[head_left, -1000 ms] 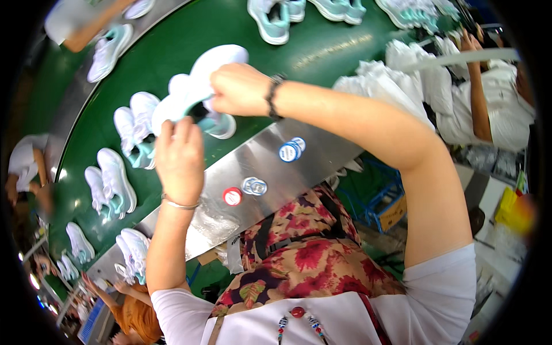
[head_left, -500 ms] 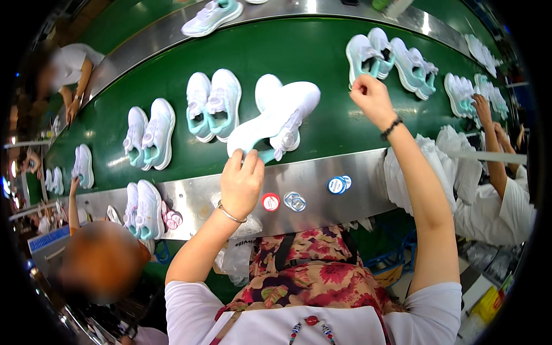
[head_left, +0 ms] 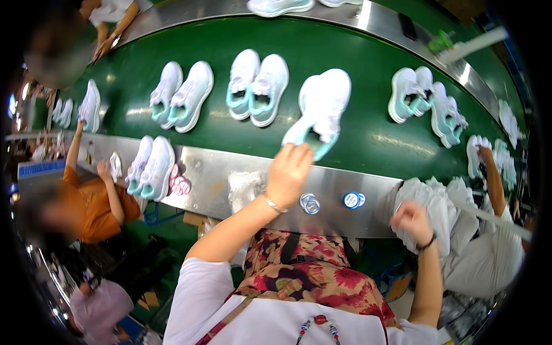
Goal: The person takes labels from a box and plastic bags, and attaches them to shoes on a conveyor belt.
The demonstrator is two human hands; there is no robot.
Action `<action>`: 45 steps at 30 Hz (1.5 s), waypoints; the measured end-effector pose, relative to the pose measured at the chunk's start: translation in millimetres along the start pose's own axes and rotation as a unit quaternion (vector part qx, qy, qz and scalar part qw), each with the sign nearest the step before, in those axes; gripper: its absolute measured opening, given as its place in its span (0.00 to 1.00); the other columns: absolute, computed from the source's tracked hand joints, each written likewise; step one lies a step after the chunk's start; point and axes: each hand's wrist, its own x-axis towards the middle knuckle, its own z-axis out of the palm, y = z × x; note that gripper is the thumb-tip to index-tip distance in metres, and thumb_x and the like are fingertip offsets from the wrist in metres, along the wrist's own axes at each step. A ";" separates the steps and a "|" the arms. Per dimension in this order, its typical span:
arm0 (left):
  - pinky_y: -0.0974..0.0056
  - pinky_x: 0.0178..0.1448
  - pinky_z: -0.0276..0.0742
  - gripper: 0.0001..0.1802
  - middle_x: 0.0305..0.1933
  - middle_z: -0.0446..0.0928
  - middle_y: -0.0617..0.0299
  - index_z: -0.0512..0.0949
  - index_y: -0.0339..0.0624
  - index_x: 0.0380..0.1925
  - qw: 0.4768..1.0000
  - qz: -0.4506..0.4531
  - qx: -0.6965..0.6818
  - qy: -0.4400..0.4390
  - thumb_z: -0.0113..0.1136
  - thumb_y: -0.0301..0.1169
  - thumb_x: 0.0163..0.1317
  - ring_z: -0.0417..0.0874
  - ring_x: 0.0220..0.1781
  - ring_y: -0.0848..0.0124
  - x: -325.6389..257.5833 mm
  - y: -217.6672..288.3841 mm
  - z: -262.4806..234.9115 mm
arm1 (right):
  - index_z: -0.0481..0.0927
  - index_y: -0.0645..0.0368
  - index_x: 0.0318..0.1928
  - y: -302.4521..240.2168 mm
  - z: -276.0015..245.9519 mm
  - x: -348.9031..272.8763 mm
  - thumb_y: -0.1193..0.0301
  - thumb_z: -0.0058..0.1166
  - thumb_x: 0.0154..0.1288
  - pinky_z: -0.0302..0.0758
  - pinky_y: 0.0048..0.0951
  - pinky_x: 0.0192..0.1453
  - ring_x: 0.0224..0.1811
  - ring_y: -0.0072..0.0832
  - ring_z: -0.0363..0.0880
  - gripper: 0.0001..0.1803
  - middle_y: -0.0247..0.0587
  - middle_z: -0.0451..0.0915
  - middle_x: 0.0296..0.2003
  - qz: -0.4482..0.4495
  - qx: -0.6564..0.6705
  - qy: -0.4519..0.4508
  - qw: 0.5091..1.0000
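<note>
My left hand (head_left: 290,169) is closed on the heel of a white sneaker (head_left: 333,95) with mint-green lining. Its toe points away from me over the green belt, and its mate (head_left: 308,86) is mostly hidden behind it. My right hand (head_left: 411,221), slightly blurred, has curled fingers. It is at the near edge of a pile of crumpled white wrappings (head_left: 415,192); whether anything is between the fingertips I cannot make out. Between my hands, on the metal ledge (head_left: 333,221), lie round blue-and-white labels (head_left: 352,199) and grey-blue ones (head_left: 309,203).
Pairs of white sneakers stand along the green belt (head_left: 356,144), to the left (head_left: 192,95) and right (head_left: 408,92). Another pair (head_left: 152,167) sits on the ledge beside pink labels (head_left: 180,183). Clear plastic (head_left: 244,187) lies near my left forearm. Co-workers reach in from both sides.
My right hand has drawn back from beside the right-hand sneakers to the white wrappings. The held sneaker has swung more upright, its toe farther away. The whole view has shifted, and my left hand covers the red label.
</note>
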 end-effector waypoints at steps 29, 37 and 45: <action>0.59 0.41 0.75 0.11 0.40 0.75 0.52 0.73 0.34 0.36 0.969 -0.204 0.037 0.136 0.53 0.24 0.51 0.78 0.40 0.58 -28.1 -41.4 14.8 | 0.54 0.53 0.65 37.9 18.1 205.0 0.66 0.48 0.64 0.72 0.31 0.44 0.52 0.32 0.71 0.32 0.48 0.66 0.57 0.069 -0.019 0.073 0.995; 0.58 0.44 0.71 0.05 0.34 0.76 0.55 0.76 0.39 0.30 0.776 -0.433 0.380 0.258 0.58 0.24 0.51 0.75 0.38 0.57 -243.3 -188.3 -207.3 | 0.68 0.58 0.55 9.9 -20.0 201.2 0.73 0.44 0.62 0.69 0.25 0.43 0.43 0.23 0.75 0.19 0.37 0.74 0.46 -0.056 -0.107 0.252 0.960; 0.53 0.44 0.72 0.17 0.36 0.75 0.51 0.77 0.38 0.35 0.751 -0.574 0.307 0.106 0.65 0.37 0.47 0.75 0.42 0.53 -285.0 -272.6 -246.3 | 0.75 0.63 0.45 -65.3 99.4 187.7 0.74 0.45 0.63 0.70 0.18 0.37 0.37 0.21 0.78 0.11 0.36 0.79 0.39 -0.167 -0.185 0.194 0.949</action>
